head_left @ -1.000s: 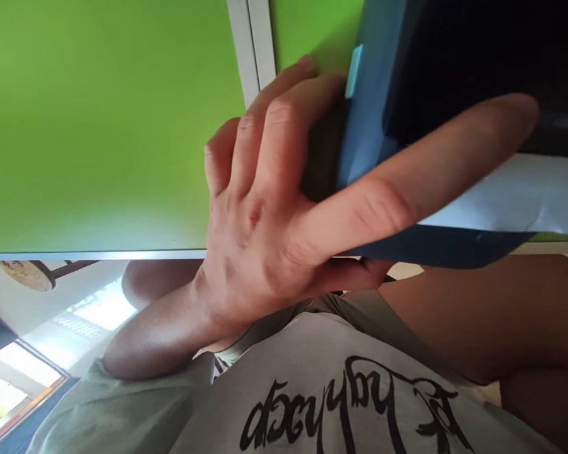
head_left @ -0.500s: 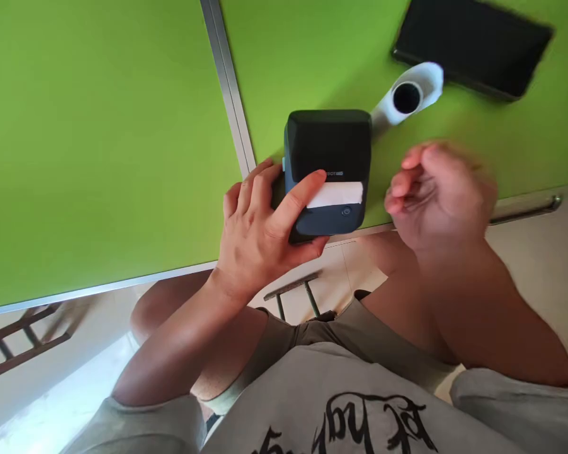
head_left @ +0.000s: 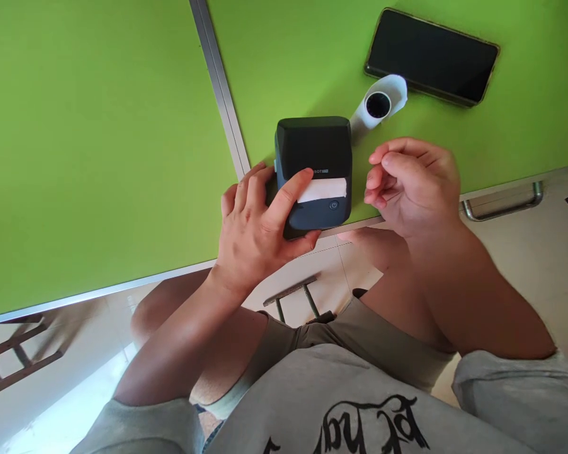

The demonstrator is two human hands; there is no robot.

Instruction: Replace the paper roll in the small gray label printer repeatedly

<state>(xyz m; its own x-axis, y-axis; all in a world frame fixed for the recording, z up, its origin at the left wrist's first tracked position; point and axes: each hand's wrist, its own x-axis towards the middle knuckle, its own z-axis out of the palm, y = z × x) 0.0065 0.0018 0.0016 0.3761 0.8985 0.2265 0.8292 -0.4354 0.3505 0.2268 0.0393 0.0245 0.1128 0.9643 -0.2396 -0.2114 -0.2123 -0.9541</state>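
Note:
My left hand [head_left: 255, 233] is wrapped round a small dark label printer [head_left: 315, 142] near the table's front edge. Its index finger lies over the top, by the end of a white paper strip [head_left: 322, 188] at the slot. A power button shows below the strip. To the right of the printer, my right hand [head_left: 414, 186] is in the air with fingers curled and thumb against the index finger; nothing shows between them. A roll of white paper [head_left: 362, 120] with a dark hollow core stands just behind the printer, its loose end curling out.
A black smartphone [head_left: 433, 57] lies on the green table [head_left: 99, 139], behind the paper roll. A metal strip [head_left: 220, 85] divides the tabletop. Along the front edge at right is a metal handle [head_left: 506, 207]. Wooden stool rungs [head_left: 21, 356] show below at left.
The view has shifted slightly, so the phone, roll and printer appear further left. My right hand has moved a little left, closer to the printer. My left hand keeps its grip.

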